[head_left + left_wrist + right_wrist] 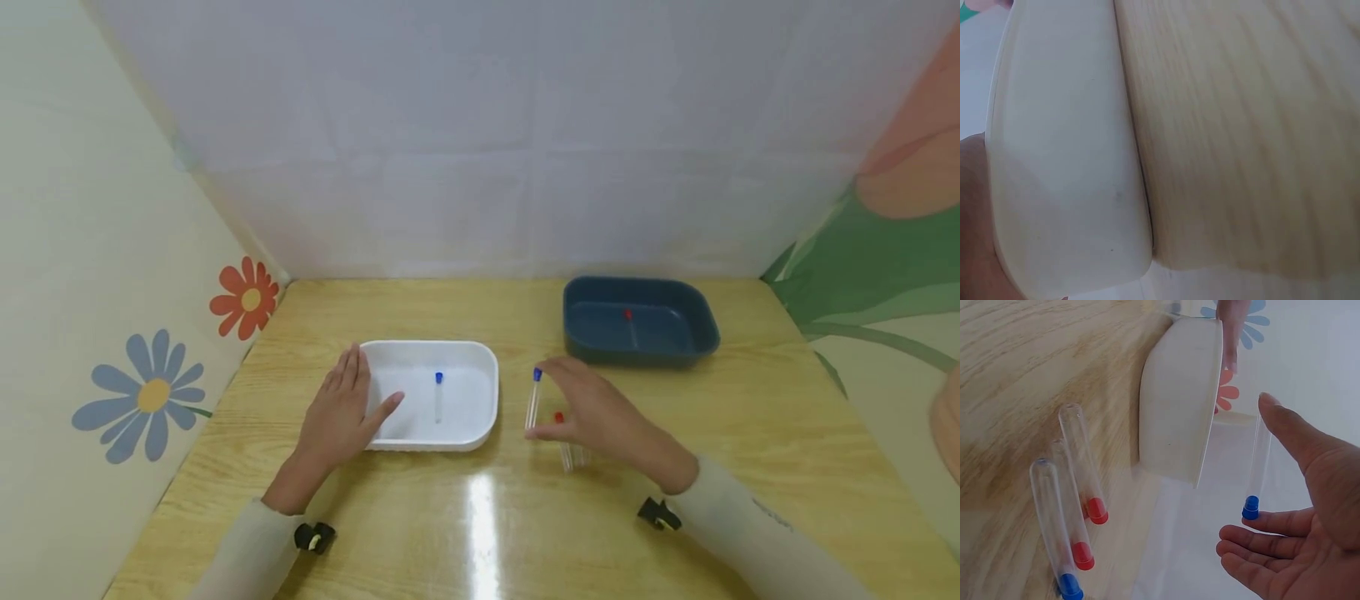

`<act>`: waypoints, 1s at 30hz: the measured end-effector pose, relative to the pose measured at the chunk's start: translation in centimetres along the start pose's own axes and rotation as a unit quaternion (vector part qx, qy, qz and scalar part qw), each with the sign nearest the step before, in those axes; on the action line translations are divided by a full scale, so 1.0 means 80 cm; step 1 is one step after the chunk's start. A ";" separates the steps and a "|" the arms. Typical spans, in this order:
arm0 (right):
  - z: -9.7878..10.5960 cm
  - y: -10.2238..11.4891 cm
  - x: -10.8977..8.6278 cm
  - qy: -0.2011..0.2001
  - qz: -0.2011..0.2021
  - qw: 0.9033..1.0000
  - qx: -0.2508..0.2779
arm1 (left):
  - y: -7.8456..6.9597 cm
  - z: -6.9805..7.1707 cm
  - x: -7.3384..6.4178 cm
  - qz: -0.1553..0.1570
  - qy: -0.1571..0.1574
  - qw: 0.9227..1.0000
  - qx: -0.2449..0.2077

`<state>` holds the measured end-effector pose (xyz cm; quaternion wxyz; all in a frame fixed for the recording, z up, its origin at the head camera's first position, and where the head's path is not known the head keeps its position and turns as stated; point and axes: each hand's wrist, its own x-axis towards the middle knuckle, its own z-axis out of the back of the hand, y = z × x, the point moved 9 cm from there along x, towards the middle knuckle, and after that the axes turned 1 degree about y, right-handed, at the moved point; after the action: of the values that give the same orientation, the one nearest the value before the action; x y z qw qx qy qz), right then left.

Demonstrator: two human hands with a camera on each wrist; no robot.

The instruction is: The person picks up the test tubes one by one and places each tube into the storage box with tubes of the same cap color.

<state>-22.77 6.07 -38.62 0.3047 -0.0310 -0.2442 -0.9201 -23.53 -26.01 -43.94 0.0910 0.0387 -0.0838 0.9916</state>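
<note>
My right hand [600,412] pinches a clear test tube with a blue cap [1259,459] lengthwise, thumb at its round end and index finger at the cap. It is held over the table. Below that hand lie two red-capped test tubes [1085,465] and a blue-capped test tube [1052,515], side by side. With fingers straight, my left hand [337,417] rests on the left side of a white tray [486,400], its thumb reaching over the inside. Another blue-capped test tube [438,400] lies in this tray.
A dark blue tray [637,354] stands at the back right, holding one red-capped test tube [629,315]. The wooden table [420,525] meets a white wall behind and flower-decorated walls at both sides.
</note>
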 end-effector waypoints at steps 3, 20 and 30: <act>0.001 0.002 0.001 0.005 -0.006 1.000 0.003 | -0.001 0.000 -0.001 -0.001 -0.001 1.000 0.001; 0.002 0.017 0.011 -0.013 0.040 0.999 0.016 | -0.003 0.001 -0.002 -0.002 0.000 1.000 -0.001; 0.000 0.022 0.020 -0.011 0.037 0.999 0.012 | -0.002 0.003 -0.001 -0.001 -0.001 1.000 0.005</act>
<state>-23.03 3.95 -37.54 0.3362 -0.0461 -0.2575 -0.9047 -23.39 -25.94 -43.70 0.0922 0.0401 -0.0789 0.9918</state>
